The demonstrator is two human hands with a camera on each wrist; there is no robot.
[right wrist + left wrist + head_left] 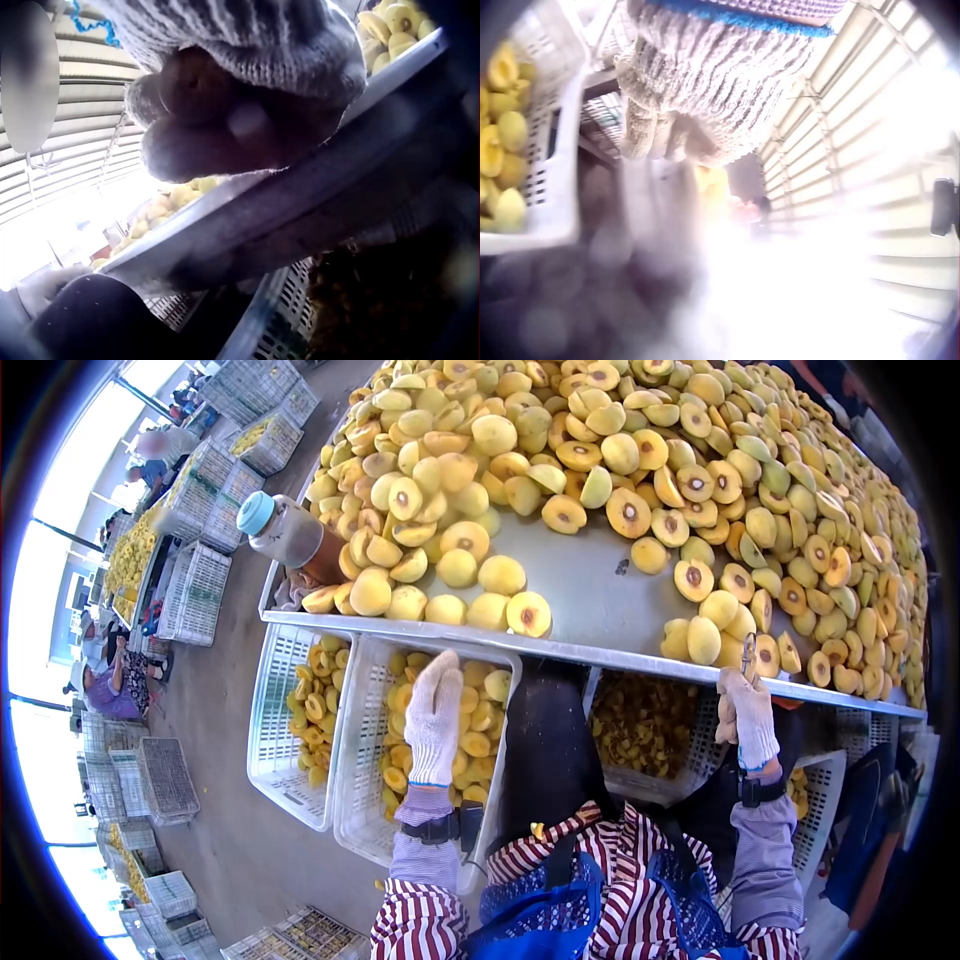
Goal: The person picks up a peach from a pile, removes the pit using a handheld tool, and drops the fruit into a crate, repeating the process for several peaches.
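Observation:
My left hand (435,720), in a white knitted glove, is over a white crate (350,800) of yellow peach halves (480,745). Its fingers point toward the table, fairly straight and close together, and no fruit shows in them from above. In the left wrist view a small yellow patch (712,184) appears past the fingers, partly lost in glare. My right hand (745,715), gloved too, curls around a small tool with a narrow metal loop (748,652) standing up at the table's front edge. The fist hides most of its handle; beside the loop lie cut peach halves (767,656).
A metal table (590,590) carries a large heap of halved peaches (640,450). A bottle with a blue lid (256,512) stands at its left corner. Below are another peach crate (290,800) and a container of brownish scraps (640,725). Stacked crates (200,595) and seated people are at left.

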